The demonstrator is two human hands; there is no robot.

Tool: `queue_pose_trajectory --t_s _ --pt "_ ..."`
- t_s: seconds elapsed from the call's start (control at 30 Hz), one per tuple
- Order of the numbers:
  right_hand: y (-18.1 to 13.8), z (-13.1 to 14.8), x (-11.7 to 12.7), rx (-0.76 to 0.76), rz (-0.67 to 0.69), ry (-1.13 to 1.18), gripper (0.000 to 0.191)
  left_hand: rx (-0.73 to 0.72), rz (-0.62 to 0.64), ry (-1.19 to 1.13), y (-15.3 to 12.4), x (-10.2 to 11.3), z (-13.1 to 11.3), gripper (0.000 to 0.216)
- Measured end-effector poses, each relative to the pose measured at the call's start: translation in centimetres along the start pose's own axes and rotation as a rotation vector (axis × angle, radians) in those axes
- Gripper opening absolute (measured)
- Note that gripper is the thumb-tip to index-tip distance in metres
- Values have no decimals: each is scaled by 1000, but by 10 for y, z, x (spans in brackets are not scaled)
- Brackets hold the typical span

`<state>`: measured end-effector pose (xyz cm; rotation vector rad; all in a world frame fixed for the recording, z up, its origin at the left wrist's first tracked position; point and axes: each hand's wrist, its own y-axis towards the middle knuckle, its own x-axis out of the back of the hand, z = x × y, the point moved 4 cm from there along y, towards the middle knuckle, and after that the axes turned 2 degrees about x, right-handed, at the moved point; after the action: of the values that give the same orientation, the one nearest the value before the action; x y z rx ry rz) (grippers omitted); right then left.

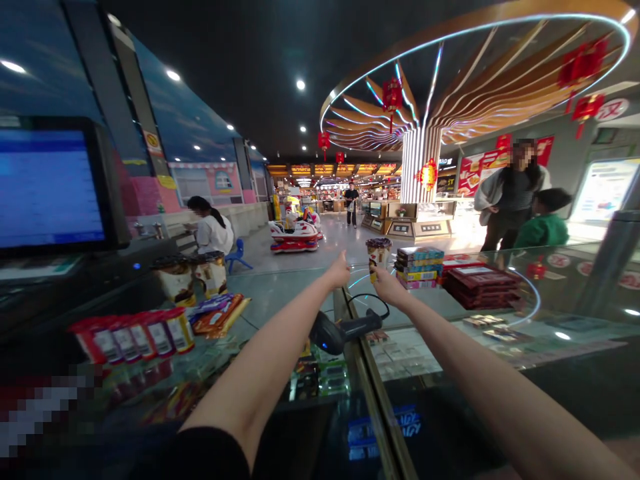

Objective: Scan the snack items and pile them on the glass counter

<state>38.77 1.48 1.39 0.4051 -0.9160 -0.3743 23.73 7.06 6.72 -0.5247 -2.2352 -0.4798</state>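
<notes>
My right hand (389, 285) is closed around the lower part of a patterned drink cup (379, 249) with a dark top, at the far side of the glass counter. To its left, my left hand (339, 271) reaches out over the glass, holding nothing, with one finger stretched up and forward. Below and between my forearms lies a black handheld barcode scanner (345, 329) with a small blue light and a cable. Just right of the cup are stacked small coloured boxes (419, 268), then dark red flat packs (481, 285).
Two similar cups (211, 275), colourful snack packs (220, 313) and a row of red-topped packs (140, 335) line the left side. A monitor (47, 187) stands at far left. Beyond the counter are several people and a kiddie ride (296, 230). Goods show beneath the glass.
</notes>
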Motion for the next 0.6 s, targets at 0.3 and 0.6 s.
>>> queue_pose_trajectory --t_s 0.3,0.6 --pt "-2 39 -27 5 93 3 64 14 -100 15 -53 42 51 75" --pt "2 83 -57 124 179 56 55 70 -187 26 -105 78 91 68"
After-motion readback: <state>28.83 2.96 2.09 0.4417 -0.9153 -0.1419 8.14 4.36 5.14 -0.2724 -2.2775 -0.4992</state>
